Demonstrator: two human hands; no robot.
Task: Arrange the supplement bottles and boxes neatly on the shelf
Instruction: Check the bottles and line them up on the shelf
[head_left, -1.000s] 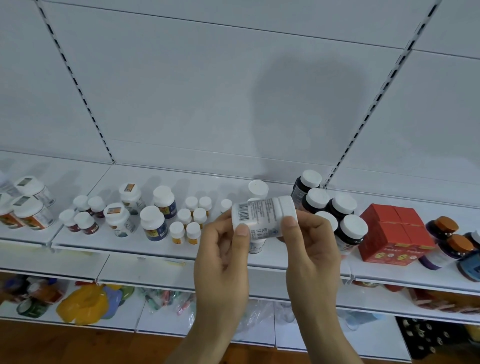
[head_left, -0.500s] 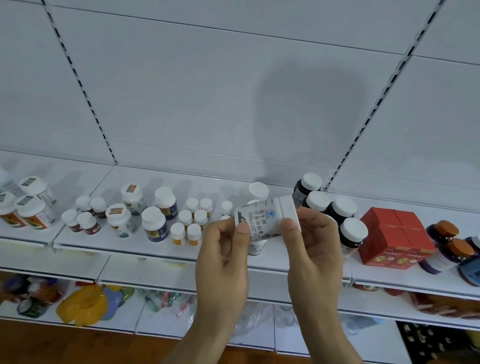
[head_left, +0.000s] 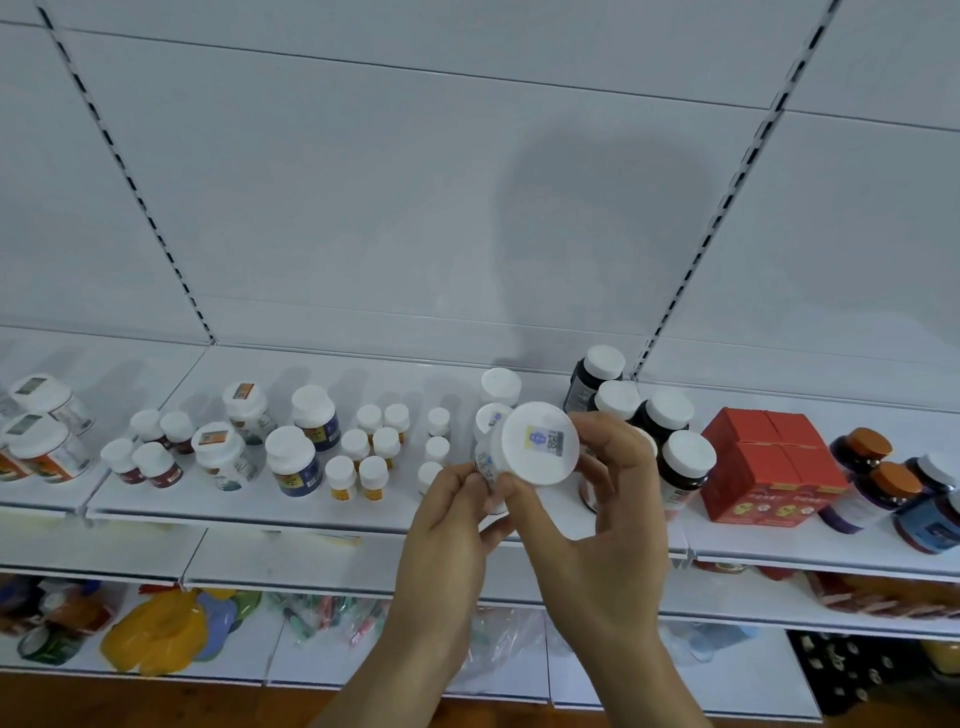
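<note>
Hands at work: my left hand (head_left: 447, 525) and right hand (head_left: 608, 499) both grip a white bottle (head_left: 524, 452) above the shelf (head_left: 218, 512).

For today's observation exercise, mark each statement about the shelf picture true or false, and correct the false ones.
1. Both hands hold one white bottle. True.
2. The bottle's cap faces the camera and carries a sticker. True.
3. The red boxes lie to the left of the hands. False: they stand to the right, on the shelf.
4. The orange-capped bottles stand right of the red boxes. True.
5. The left hand is empty and resting on the shelf. False: it pinches the bottle together with the right hand.
</note>
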